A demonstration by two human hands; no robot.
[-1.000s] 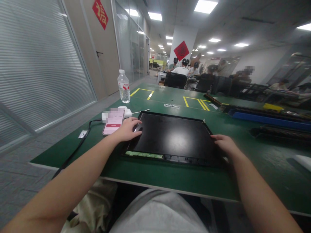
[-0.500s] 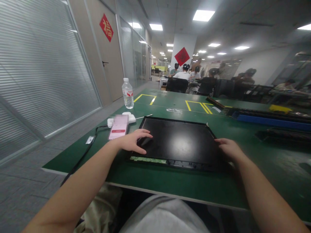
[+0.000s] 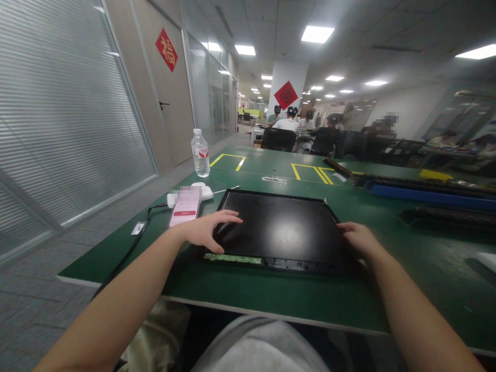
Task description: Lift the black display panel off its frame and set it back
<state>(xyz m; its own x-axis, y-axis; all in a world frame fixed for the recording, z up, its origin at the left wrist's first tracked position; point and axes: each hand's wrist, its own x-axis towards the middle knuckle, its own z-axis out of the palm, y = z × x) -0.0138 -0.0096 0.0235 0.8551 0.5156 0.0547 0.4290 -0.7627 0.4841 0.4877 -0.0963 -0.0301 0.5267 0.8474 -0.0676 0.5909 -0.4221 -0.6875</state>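
A black flat display panel (image 3: 267, 222) lies face up on the green table, with a strip of green circuit board (image 3: 232, 258) along its near edge. Over the panel's left edge reaches my left hand (image 3: 205, 230), its thumb and fingers spread apart above the dark surface. At the opposite side, my right hand (image 3: 358, 238) grips the right edge, thumb on top; its other fingers are mostly hidden.
Left of the panel are a phone (image 3: 186, 206), a white adapter (image 3: 201, 190) with a black cable, and a water bottle (image 3: 200, 153). Yellow tape marks the green table (image 3: 267, 294). Long dark strips and a blue bar (image 3: 411, 192) lie at right. People sit beyond.
My left thumb and fingers have spread wider at the panel's left edge. The right hand keeps its place on the panel. The camera view has shifted slightly.
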